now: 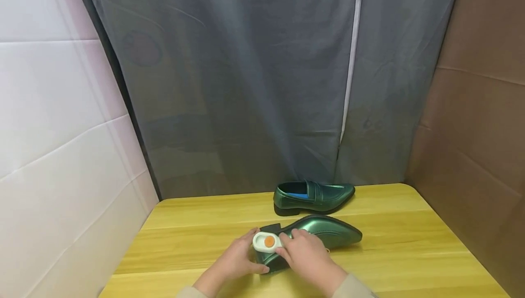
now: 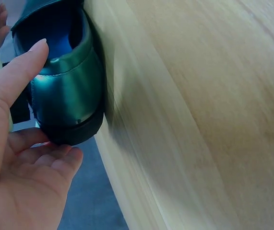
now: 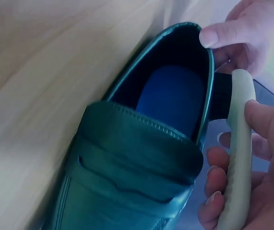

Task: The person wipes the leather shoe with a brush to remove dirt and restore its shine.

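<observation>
A shiny dark green loafer [image 1: 334,232] lies on its side on the wooden table, its opening facing me. My left hand [image 1: 239,254] grips it at the back, thumb at the rim of the opening and fingers by the heel. My right hand [image 1: 307,252] holds a white-handled brush [image 1: 262,242] with an orange button against the upper side of the shoe. In the right wrist view, the fingers curl round the pale handle [image 3: 242,158], and a black block [image 3: 220,96] sits between handle and shoe. The blue insole [image 3: 172,100] shows inside.
A matching green loafer [image 1: 316,197] stands upright behind, near the table's back edge, toe to the right. Grey curtain [image 1: 246,84] hangs at the back. A white panel [image 1: 61,129] stands on the left, a brown one [image 1: 471,129] on the right.
</observation>
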The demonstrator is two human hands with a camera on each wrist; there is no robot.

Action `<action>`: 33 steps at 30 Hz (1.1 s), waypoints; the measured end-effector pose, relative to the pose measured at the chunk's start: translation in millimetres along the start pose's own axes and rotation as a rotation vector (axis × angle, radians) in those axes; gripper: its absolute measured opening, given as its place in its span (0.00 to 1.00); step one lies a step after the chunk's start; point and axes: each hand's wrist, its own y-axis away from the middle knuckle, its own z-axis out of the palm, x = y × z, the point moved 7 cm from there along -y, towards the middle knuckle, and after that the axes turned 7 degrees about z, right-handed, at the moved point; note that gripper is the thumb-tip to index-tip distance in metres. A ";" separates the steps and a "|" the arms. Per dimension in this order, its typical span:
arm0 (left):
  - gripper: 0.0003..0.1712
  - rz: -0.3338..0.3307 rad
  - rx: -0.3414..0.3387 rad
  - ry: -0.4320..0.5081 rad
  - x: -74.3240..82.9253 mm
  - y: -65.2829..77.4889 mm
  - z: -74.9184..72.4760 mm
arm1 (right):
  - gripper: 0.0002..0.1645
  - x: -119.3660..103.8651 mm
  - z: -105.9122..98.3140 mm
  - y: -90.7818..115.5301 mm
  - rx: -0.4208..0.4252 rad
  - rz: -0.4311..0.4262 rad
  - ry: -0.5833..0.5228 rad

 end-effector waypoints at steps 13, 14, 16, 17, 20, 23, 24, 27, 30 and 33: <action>0.60 0.009 -0.012 0.026 0.8 1.5 -0.5 | 0.27 21.0 2.0 6.2 0.005 0.084 -0.098; 0.60 0.011 -0.014 0.028 1.1 1.5 -0.8 | 0.26 24.2 1.6 6.9 0.004 0.093 -0.102; 0.60 0.015 -0.015 0.030 1.7 1.3 -1.6 | 0.25 31.2 -0.3 8.5 0.012 0.114 -0.106; 0.60 0.018 -0.014 0.029 2.1 1.1 -2.0 | 0.24 34.9 -1.7 9.5 0.018 0.125 -0.109; 0.60 0.023 -0.015 0.031 3.2 0.5 -2.6 | 0.23 47.6 -5.7 13.1 0.037 0.169 -0.120; 0.61 0.019 -0.017 0.028 3.5 0.5 -2.5 | 0.23 60.6 -8.4 17.2 0.060 0.203 -0.128; 0.61 0.016 -0.019 0.030 3.3 0.5 -2.2 | 0.22 64.7 -9.1 18.8 0.069 0.212 -0.131; 0.61 0.009 -0.023 0.038 3.4 0.7 -1.6 | 0.21 76.2 -9.9 23.5 0.087 0.234 -0.138; 0.61 -0.001 -0.024 0.038 2.0 0.5 -1.7 | 0.21 86.9 -10.8 28.8 0.090 0.253 -0.148; 0.62 -0.012 -0.022 0.044 0.4 -0.3 -0.9 | 0.22 101.0 -13.0 34.8 0.070 0.279 -0.177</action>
